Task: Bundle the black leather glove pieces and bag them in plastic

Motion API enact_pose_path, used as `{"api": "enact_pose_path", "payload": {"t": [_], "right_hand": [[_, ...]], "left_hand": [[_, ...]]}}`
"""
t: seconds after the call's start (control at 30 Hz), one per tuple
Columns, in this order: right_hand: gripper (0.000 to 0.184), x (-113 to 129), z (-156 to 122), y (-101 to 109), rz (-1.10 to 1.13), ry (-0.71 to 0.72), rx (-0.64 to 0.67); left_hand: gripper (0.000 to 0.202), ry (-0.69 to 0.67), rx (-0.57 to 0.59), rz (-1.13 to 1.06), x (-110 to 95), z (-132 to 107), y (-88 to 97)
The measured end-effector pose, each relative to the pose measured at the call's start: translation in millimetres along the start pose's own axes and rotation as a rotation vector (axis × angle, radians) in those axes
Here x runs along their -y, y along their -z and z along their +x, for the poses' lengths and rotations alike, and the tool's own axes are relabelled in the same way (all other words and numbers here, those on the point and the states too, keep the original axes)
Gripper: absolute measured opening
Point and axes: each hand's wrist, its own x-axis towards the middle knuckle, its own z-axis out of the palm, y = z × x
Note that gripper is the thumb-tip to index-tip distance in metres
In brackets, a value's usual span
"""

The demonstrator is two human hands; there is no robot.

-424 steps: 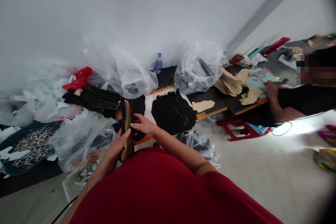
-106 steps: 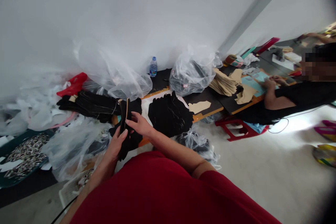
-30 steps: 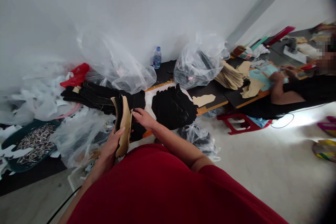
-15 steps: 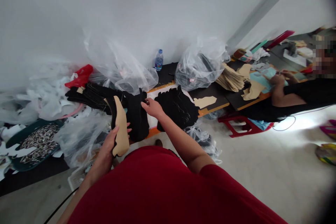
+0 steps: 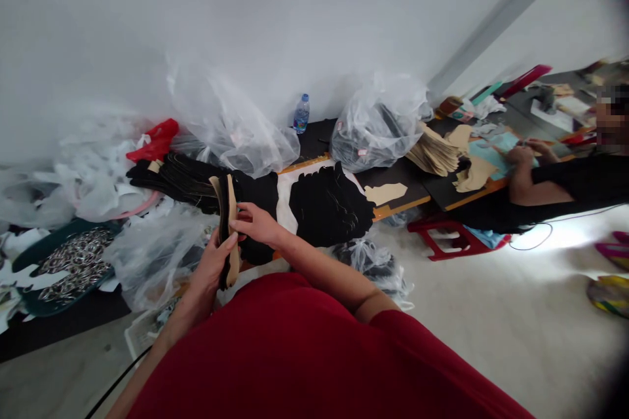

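From the head cam: my left hand [image 5: 211,264] has its fingers [image 5: 222,243] curled around a thin bundle of black and tan cut pieces [image 5: 227,234], held upright over the desk [image 5: 393,177]. Right hand [image 5: 255,224] is beside it, fingers [image 5: 238,225] almost straight with the tips on the bundle, can't tell if they're gripping. Big black cut pile [image 5: 329,206] lies just right, and a co-worker's hand [image 5: 519,156] works farther along the desk.

A curved tan cutout [image 5: 232,262] shows one black side. Jagged black leather pieces [image 5: 329,206] lie heaped nearby, above a deep red shirt [image 5: 295,353].
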Motion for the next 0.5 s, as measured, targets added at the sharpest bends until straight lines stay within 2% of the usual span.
{"api": "enact_pose_path", "payload": {"t": [0.23, 0.33, 0.5], "right_hand": [[0.039, 3, 1, 12, 0.086, 0.006, -0.060], [0.033, 1, -1, 18, 0.130, 0.040, -0.016], [0.034, 0, -3, 27, 0.145, 0.028, -0.004]], "left_hand": [[0.076, -0.112, -0.024, 0.158, 1, 7, -3.8], [0.074, -0.106, 0.000, 0.166, 0, 6, -7.2], [0.074, -0.065, 0.020, 0.124, 3, 5, -10.7]]}}
